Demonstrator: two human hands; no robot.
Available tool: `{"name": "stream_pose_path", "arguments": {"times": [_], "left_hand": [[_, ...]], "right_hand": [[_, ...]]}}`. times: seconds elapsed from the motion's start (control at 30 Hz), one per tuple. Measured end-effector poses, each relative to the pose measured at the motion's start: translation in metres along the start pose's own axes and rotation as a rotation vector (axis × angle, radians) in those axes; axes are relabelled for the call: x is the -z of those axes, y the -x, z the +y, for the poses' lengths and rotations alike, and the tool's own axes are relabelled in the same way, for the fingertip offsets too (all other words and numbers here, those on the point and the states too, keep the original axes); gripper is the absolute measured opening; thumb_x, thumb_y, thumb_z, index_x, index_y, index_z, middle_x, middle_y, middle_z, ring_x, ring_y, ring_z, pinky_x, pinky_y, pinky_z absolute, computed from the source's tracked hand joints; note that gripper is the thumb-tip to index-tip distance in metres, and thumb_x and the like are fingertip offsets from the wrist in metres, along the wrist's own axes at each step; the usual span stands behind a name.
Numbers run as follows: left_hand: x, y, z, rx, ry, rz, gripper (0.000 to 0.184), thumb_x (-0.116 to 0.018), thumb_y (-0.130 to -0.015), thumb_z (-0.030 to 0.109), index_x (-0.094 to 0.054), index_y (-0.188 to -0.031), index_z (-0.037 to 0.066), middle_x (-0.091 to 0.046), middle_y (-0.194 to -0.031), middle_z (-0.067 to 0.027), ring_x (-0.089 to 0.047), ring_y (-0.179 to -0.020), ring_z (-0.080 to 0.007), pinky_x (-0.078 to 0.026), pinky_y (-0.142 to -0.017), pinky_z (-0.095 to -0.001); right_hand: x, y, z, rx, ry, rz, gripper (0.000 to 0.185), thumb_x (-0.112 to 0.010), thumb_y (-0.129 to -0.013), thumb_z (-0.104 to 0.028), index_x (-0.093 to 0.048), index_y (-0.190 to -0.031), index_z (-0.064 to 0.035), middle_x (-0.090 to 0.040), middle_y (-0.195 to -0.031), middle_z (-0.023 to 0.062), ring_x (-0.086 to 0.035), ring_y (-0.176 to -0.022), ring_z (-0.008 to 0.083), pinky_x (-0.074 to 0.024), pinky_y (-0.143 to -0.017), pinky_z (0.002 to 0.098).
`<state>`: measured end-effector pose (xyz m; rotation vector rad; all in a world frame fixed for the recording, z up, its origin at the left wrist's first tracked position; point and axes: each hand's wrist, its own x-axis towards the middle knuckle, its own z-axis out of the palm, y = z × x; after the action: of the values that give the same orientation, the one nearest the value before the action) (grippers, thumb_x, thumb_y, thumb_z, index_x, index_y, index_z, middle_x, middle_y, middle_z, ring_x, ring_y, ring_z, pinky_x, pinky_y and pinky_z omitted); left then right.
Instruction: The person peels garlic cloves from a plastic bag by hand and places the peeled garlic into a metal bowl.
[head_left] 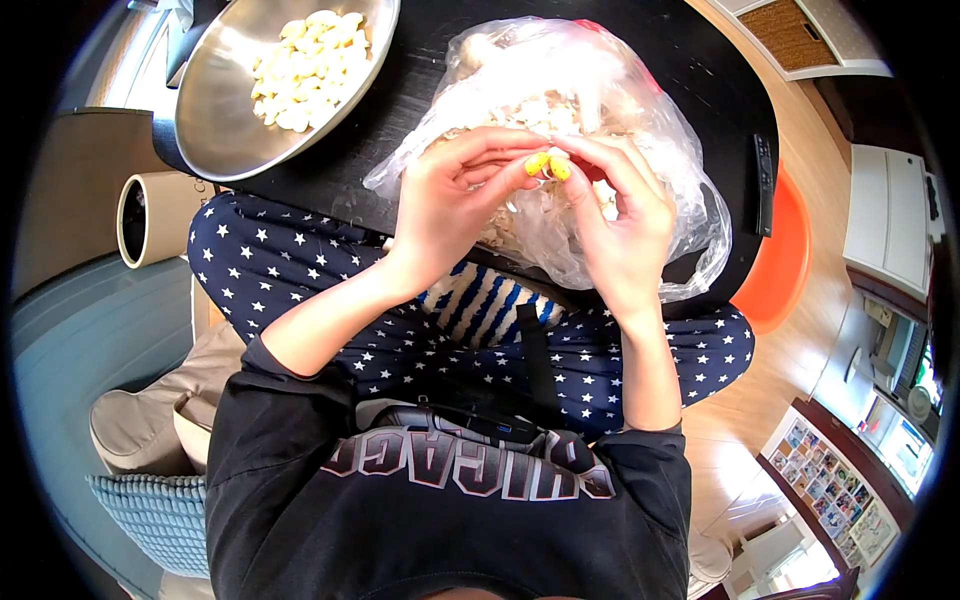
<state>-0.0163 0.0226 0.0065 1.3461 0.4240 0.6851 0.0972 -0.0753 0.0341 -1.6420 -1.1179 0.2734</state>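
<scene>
My left hand (pixel 445 205) and my right hand (pixel 628 215) meet over a clear plastic bag (pixel 690 210), thumbs and fingertips pinched together. A small pale garlic clove (pixel 558 153) shows between the fingertips, mostly hidden by them. Both thumbnails are bright yellow. Under the hands, the open bag holds whitish papery garlic skins (pixel 515 225) and pale lumps blurred by glare. At the upper left, a steel bowl (pixel 215 125) contains many peeled garlic cloves (pixel 310 70).
The black table (pixel 415 65) carries the bowl, the bag and a dark remote control (pixel 763 185) near its right edge. An orange seat (pixel 780 260) stands beyond that edge. Crossed legs in star-patterned trousers (pixel 290 260) lie below the table's near edge, with a striped cloth (pixel 490 305) between them.
</scene>
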Motion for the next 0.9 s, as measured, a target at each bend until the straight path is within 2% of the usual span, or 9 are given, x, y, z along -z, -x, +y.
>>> {"name": "stream_pose_path", "arguments": {"times": [0.07, 0.17, 0.27, 0.33, 0.53, 0.6, 0.7, 0.83, 0.9], "left_hand": [[0.0022, 0.0003, 0.0011, 0.005, -0.09, -0.004, 0.021, -0.059, -0.086, 0.004, -0.062, -0.106, -0.001, -0.066, -0.099, -0.0077, -0.064, -0.086, -0.0103, -0.052, -0.075, -0.0211], [0.0041, -0.0001, -0.001, 0.01, -0.201, -0.011, 0.021, -0.06, -0.085, 0.003, -0.064, -0.106, 0.001, -0.068, -0.096, -0.0077, -0.065, -0.082, -0.0095, -0.052, -0.073, -0.0208], [0.0038, 0.001, 0.0004, 0.041, -0.231, -0.018, 0.021, -0.061, -0.084, 0.003, -0.065, -0.105, 0.002, -0.069, -0.092, -0.0081, -0.065, -0.08, -0.0088, -0.052, -0.071, -0.0205], [0.0041, 0.0006, 0.0038, 0.072, -0.242, -0.022, 0.021, -0.062, -0.083, 0.003, -0.065, -0.104, 0.002, -0.069, -0.091, -0.0082, -0.065, -0.079, -0.0085, -0.052, -0.07, -0.0205], [0.0064, -0.0022, 0.0051, 0.001, -0.407, -0.036, 0.021, -0.065, -0.08, 0.004, -0.066, -0.101, 0.001, -0.069, -0.081, -0.0087, -0.065, -0.074, -0.0089, -0.052, -0.067, -0.0212], [0.0055, -0.0039, 0.0069, -0.13, -0.46, -0.042, 0.02, -0.066, -0.077, 0.001, -0.066, -0.097, 0.001, -0.068, -0.078, -0.0088, -0.065, -0.071, -0.0093, -0.052, -0.065, -0.0211], [0.0037, -0.0041, 0.0079, -0.177, -0.48, -0.029, 0.017, -0.066, -0.075, -0.001, -0.066, -0.092, 0.0, -0.068, -0.076, -0.0087, -0.065, -0.069, -0.0093, -0.051, -0.063, -0.0207], [0.0032, -0.0035, 0.0049, -0.198, -0.479, -0.002, 0.016, -0.066, -0.075, -0.001, -0.065, -0.09, 0.0, -0.067, -0.074, -0.0089, -0.065, -0.068, -0.0089, -0.051, -0.063, -0.0205], [0.0043, -0.004, 0.0049, -0.123, -0.485, -0.007, 0.016, -0.067, -0.075, 0.0, -0.065, -0.09, 0.0, -0.067, -0.074, -0.0079, -0.065, -0.068, -0.0078, -0.052, -0.064, -0.0203]], "right_hand": [[-0.0017, 0.001, 0.001, 0.013, -0.005, 0.012, 0.023, -0.066, -0.075, 0.004, -0.064, -0.098, -0.0007, -0.063, -0.087, 0.0078, -0.059, -0.07, 0.0126, -0.047, -0.065, 0.023], [-0.0047, 0.0049, 0.0024, -0.12, -0.133, 0.083, 0.023, -0.065, -0.076, 0.005, -0.063, -0.098, -0.0002, -0.063, -0.087, 0.0085, -0.059, -0.071, 0.0132, -0.0471, -0.066, 0.0232], [-0.0009, 0.0035, -0.0007, -0.029, 0.05, 0.029, 0.024, -0.065, -0.074, 0.006, -0.062, -0.097, -0.0003, -0.063, -0.086, 0.01, -0.061, -0.073, 0.0166, -0.0478, -0.067, 0.0255], [-0.0009, 0.0025, -0.0012, 0.141, 0.185, 0.03, 0.025, -0.064, -0.072, 0.007, -0.061, -0.097, 0.0003, -0.062, -0.085, 0.0113, -0.061, -0.076, 0.0221, -0.0485, -0.067, 0.0287], [-0.0021, 0.0006, 0.0029, 0.345, 0.332, 0.015, 0.027, -0.062, -0.07, 0.01, -0.06, -0.096, 0.0022, -0.061, -0.086, 0.0124, -0.059, -0.079, 0.0277, -0.0487, -0.068, 0.0332], [-0.0038, 0.0019, 0.0036, 0.345, 0.33, 0.014, 0.029, -0.062, -0.069, 0.01, -0.059, -0.097, 0.0023, -0.06, -0.086, 0.0127, -0.059, -0.079, 0.0277, -0.0486, -0.068, 0.0337], [-0.0056, 0.0026, 0.0045, 0.35, 0.324, 0.013, 0.031, -0.061, -0.068, 0.011, -0.059, -0.098, 0.0026, -0.06, -0.086, 0.0129, -0.059, -0.079, 0.0277, -0.0486, -0.069, 0.0342], [-0.0073, 0.0025, 0.0015, 0.326, 0.296, 0.004, 0.03, -0.061, -0.07, 0.011, -0.058, -0.098, 0.0032, -0.06, -0.085, 0.0134, -0.059, -0.078, 0.0283, -0.0489, -0.068, 0.0342], [-0.0072, 0.0034, 0.0018, 0.279, 0.263, 0.005, 0.029, -0.061, -0.071, 0.01, -0.058, -0.099, 0.0034, -0.06, -0.085, 0.0131, -0.06, -0.078, 0.0268, -0.0488, -0.069, 0.0331]]}}
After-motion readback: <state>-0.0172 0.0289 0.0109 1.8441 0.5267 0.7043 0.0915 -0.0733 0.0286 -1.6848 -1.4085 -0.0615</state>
